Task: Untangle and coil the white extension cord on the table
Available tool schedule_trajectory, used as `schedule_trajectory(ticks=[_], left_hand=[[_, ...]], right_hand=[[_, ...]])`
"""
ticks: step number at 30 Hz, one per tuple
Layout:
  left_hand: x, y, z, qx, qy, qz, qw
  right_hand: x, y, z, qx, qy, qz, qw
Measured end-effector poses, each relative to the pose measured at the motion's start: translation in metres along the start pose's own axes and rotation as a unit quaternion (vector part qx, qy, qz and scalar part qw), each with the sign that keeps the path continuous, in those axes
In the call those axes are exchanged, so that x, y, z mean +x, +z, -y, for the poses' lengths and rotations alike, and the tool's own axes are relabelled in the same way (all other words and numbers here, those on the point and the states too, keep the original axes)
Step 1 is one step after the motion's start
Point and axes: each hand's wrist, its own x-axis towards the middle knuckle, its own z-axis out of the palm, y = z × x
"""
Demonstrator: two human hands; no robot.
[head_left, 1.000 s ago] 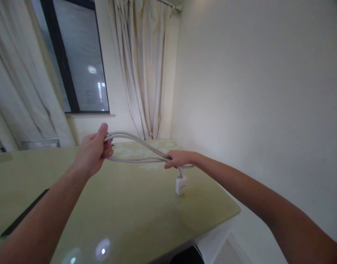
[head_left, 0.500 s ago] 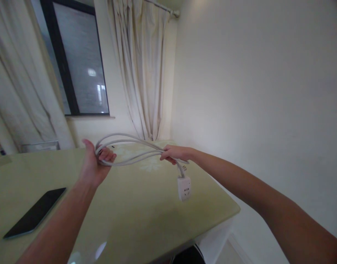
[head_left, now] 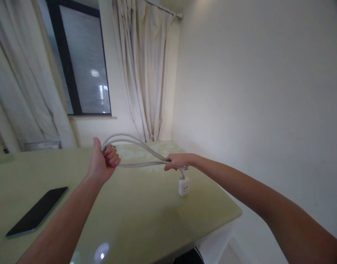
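Left hand (head_left: 102,162) and right hand (head_left: 177,161) grip the cable (head_left: 142,164), apparently keeping its loops gathered. Socket (head_left: 184,186) hangs toward tabletop's (head_left: 141,212) right edge.

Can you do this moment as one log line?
left grip: closed around cable | right grip: closed around same cable | white socket: hanging below right grip | flat black thing: on table
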Motion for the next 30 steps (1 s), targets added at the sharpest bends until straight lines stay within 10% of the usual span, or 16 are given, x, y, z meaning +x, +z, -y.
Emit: schedule_trajectory(ticks=[13,23,30], left_hand=[[0.012,0.031,-0.005,0.044,-0.013,-0.024,0.999],[0.011,0.031,-0.021,0.063,-0.106,0.083,0.989],[0.004,0.057,-0.022,0.085,-0.040,0.047,0.994]], right_hand=[[-0.012,-0.015,-0.012,0.125,-0.051,0.051,0.989],[0.002,-0.004,-0.016,0.178,-0.101,-0.059,0.977],[0.016,-0.004,0.001,0.262,-0.120,-0.106,0.952]])
